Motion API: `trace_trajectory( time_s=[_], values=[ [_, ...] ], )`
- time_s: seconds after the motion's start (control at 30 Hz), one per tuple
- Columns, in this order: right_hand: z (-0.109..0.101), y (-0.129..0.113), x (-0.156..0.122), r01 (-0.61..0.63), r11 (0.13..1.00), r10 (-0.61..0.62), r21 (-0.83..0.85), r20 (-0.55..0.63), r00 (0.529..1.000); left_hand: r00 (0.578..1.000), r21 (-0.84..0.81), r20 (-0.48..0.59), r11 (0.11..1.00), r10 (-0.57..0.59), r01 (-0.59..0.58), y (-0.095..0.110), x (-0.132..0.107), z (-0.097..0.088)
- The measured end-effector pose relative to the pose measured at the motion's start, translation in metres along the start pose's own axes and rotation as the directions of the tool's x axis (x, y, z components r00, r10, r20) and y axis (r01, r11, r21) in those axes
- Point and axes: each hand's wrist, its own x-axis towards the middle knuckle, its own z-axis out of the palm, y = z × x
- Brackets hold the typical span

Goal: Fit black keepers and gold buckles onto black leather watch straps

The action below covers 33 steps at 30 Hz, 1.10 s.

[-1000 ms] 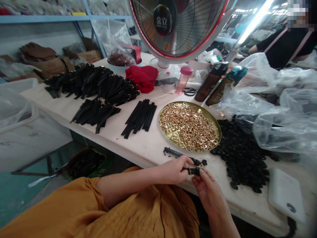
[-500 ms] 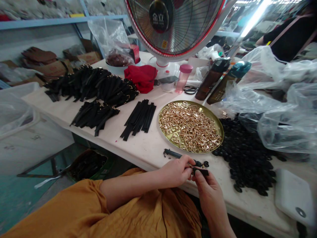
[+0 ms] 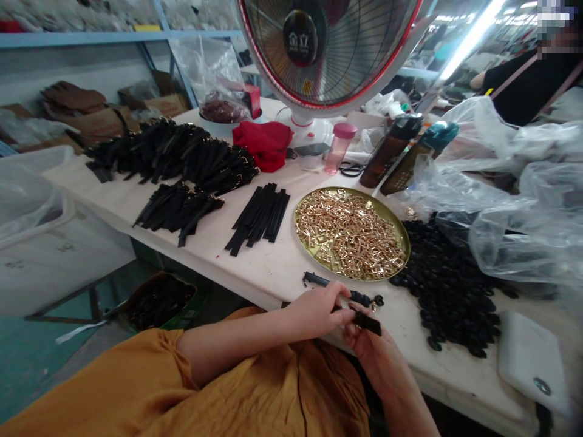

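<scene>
A short black strap [image 3: 368, 323] is held between my two hands at the table's front edge, its free end pointing down to the right. My left hand [image 3: 328, 308] pinches the strap's left end. My right hand [image 3: 376, 352] is closed around it from below, with some fingertips hidden behind it. Just beyond the hands lies a dark rod [image 3: 317, 279] with black rings [image 3: 361, 298] around its right part. Behind it a round gold tray [image 3: 297, 233] holds many small gold buckles [image 3: 353, 237]. Flat black strips [image 3: 259, 217] lie to the left.
Black straps with gold buckles are heaped in a large pile [image 3: 173, 152] and a smaller one [image 3: 178, 209]. Loose black rings [image 3: 449, 297] cover the right side, beside a white device [image 3: 531, 361]. A fan [image 3: 319, 54], bottles [image 3: 392, 149] and plastic bags [image 3: 510, 200] stand behind.
My right hand has turned and dropped slightly, so the strap now slants down to the right instead of lying nearly level. The view has shifted a little.
</scene>
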Motion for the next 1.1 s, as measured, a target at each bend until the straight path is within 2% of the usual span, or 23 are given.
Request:
trace_trajectory(
  time_s=[0.1, 0.2, 0.3, 0.37, 0.5, 0.57, 0.67, 0.73, 0.83, 0.93, 1.0, 1.1],
  values=[
    [-0.002, 0.003, -0.001, -0.126, 0.992, 0.126, -0.01, 0.084, 0.988, 1.0, 0.117, 0.003, 0.993, -0.002, 0.002, 0.002, -0.003, 0.0],
    [-0.006, 0.006, -0.003, -0.141, 0.99, 0.139, 0.012, 0.08, 0.987, 1.0, 0.153, 0.003, 0.988, 0.01, -0.011, 0.002, -0.005, -0.002],
    [-0.008, 0.007, -0.006, -0.131, 0.991, 0.127, 0.042, 0.08, 0.989, 0.997, 0.081, 0.066, 0.996, 0.027, -0.032, 0.001, -0.005, -0.006],
    [-0.008, 0.006, -0.006, -0.08, 0.996, 0.079, 0.034, 0.051, 0.996, 0.995, 0.049, 0.101, 0.999, 0.018, -0.023, 0.0, -0.006, -0.009],
    [-0.007, 0.003, -0.001, 0.066, 0.994, -0.074, -0.092, -0.083, 0.994, 0.997, 0.072, 0.073, 0.997, -0.01, 0.005, -0.001, -0.008, -0.014],
    [-0.006, 0.001, 0.001, 0.145, 0.956, -0.189, -0.256, -0.158, 0.969, 0.996, 0.028, 0.093, 1.0, 0.012, -0.015, -0.001, -0.007, -0.013],
    [-0.004, 0.0, 0.003, 0.241, 0.841, -0.383, -0.485, -0.22, 0.897, 0.993, -0.05, 0.112, 0.999, 0.021, -0.015, -0.004, -0.003, -0.007],
    [-0.005, 0.0, 0.005, 0.226, 0.827, -0.375, -0.514, -0.207, 0.904, 0.994, -0.075, 0.108, 0.997, -0.014, 0.022, -0.007, 0.0, -0.002],
    [-0.014, 0.001, 0.007, 0.114, 0.862, -0.213, -0.494, -0.149, 0.966, 0.988, -0.15, 0.142, 0.985, -0.068, 0.089, -0.015, 0.005, 0.001],
    [-0.021, 0.003, 0.01, 0.071, 0.876, -0.167, -0.476, -0.162, 0.973, 0.943, -0.299, 0.323, 0.938, -0.074, 0.177, -0.024, 0.009, -0.001],
    [-0.022, 0.003, 0.011, 0.096, 0.836, -0.218, -0.541, -0.166, 0.962, 0.908, -0.373, 0.416, 0.9, -0.055, 0.225, -0.028, 0.011, -0.002],
    [-0.021, 0.001, 0.01, 0.158, 0.679, -0.315, -0.717, -0.09, 0.945, 0.92, -0.355, 0.385, 0.907, -0.078, 0.226, -0.029, 0.011, 0.0]
  ],
)
